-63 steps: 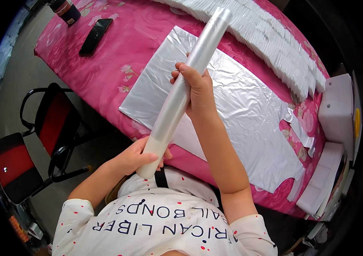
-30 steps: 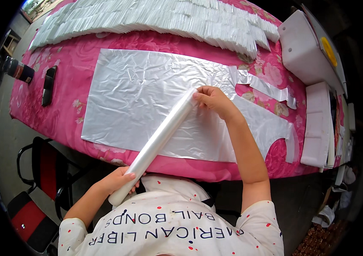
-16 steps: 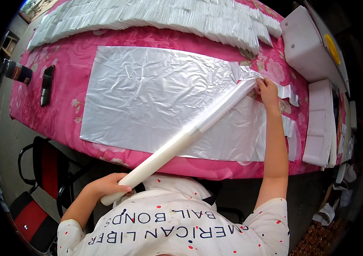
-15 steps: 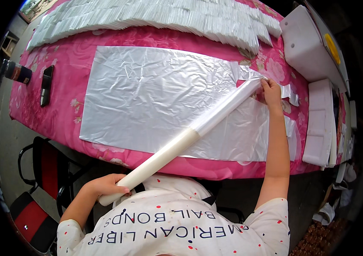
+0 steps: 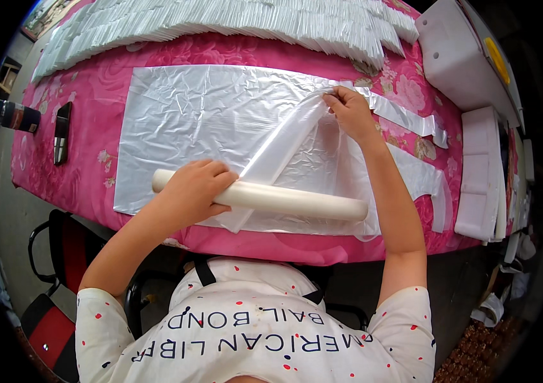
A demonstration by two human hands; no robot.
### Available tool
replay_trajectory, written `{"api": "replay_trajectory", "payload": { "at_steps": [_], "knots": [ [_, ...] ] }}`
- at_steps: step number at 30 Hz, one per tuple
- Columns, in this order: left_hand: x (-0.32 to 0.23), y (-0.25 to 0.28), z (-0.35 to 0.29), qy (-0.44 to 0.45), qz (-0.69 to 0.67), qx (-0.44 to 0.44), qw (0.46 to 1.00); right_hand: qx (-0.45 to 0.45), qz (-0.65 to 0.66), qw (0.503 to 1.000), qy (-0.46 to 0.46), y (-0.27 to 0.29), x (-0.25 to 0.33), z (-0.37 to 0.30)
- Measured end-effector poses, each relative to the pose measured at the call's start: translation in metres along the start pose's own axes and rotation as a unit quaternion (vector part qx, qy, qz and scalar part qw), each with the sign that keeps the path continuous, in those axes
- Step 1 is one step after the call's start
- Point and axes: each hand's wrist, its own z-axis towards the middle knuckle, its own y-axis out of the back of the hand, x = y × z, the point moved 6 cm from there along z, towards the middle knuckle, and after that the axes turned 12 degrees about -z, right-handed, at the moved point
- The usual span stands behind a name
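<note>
A large, shiny, white plastic bag [image 5: 176,121] lies flat and creased in front of me, with strap-like ends [image 5: 412,118] at its right side. Across its near part stretches a long cream-white tube [image 5: 303,203]. My left hand [image 5: 196,188] grips the tube from above near its left end. At the bag's far right, my right hand [image 5: 349,110] pinches the gathered edge of a thin plastic layer. From those fingers a translucent white fold [image 5: 284,143] slants down to the tube beside my left hand. The fingertips of the left hand are partly hidden behind the tube.
A pink flowered cloth [image 5: 86,185] covers the table. Long rows of folded white plastic [image 5: 220,25] line its far side. A dark jar [image 5: 19,117] and a black phone-like object [image 5: 62,133] rest at left. White foam boxes [image 5: 456,64] stand at right; a red-black chair [image 5: 77,255] is lower left.
The tube has swung from a steep diagonal to nearly level over the bag. My left hand moved up and forward with it. My right hand shifted left and farther away, drawing plastic along.
</note>
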Motion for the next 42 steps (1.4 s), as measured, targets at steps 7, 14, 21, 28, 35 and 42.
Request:
{"api": "replay_trajectory", "payload": {
  "at_steps": [7,14,21,28,35,42],
  "knots": [
    [-0.019,-0.043,-0.014,-0.285,0.0,-0.005,0.959,0.043,-0.058,0.997,0.014,-0.02,0.001,0.021],
    [-0.014,-0.082,-0.026,-0.162,0.072,0.083,0.981,-0.062,-0.006,0.998,-0.028,-0.011,0.005,0.016],
    [-0.04,-0.115,-0.032,-0.083,0.127,0.051,0.987,0.091,-0.175,0.945,0.261,-0.069,0.092,-0.122],
    [-0.048,-0.119,-0.032,-0.082,0.137,0.035,0.987,0.061,-0.27,0.938,0.208,-0.055,0.075,-0.153],
    [-0.038,-0.098,-0.036,-0.178,0.031,0.045,0.982,-0.136,-0.364,0.916,0.099,0.04,0.009,-0.118],
    [-0.042,-0.113,-0.034,-0.126,0.129,0.062,0.982,0.044,-0.261,0.94,0.214,-0.024,0.069,-0.164]
  ]
}}
